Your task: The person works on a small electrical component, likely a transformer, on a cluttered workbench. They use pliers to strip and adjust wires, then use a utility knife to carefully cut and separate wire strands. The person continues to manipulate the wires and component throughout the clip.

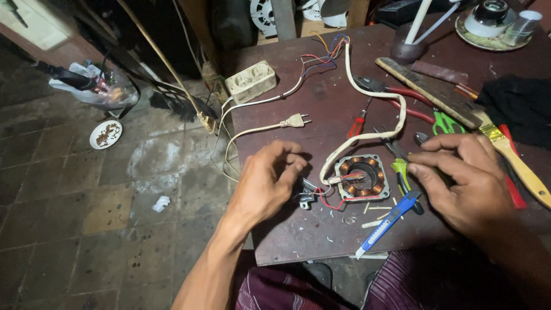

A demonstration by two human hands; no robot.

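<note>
- The left hand (265,181) hovers low over the dark wooden surface (321,103), its fingers (290,163) curled in a pinch over a small metal part (304,198); whether they actually grasp anything I cannot tell from here.
- The motor stator (361,177), a square metal frame with copper windings, lies flat on the surface between the two hands, just beside the left fingertips.
- A thick white cable (373,86) loops away from the stator toward the far edge, and red wires trail from it toward the small metal part.
- The right hand (465,178) rests on the surface to the right of the stator, fingers half bent and released, holding nothing that I can make out.
- A blue utility knife (387,221) lies just below the right hand, and green-handled pliers (402,172) lie beside its fingertips.
- Farther back are a white plug (294,121), a cream double socket (251,81), a red screwdriver (357,125), green scissors (443,121) and a paintbrush (513,163).
</note>
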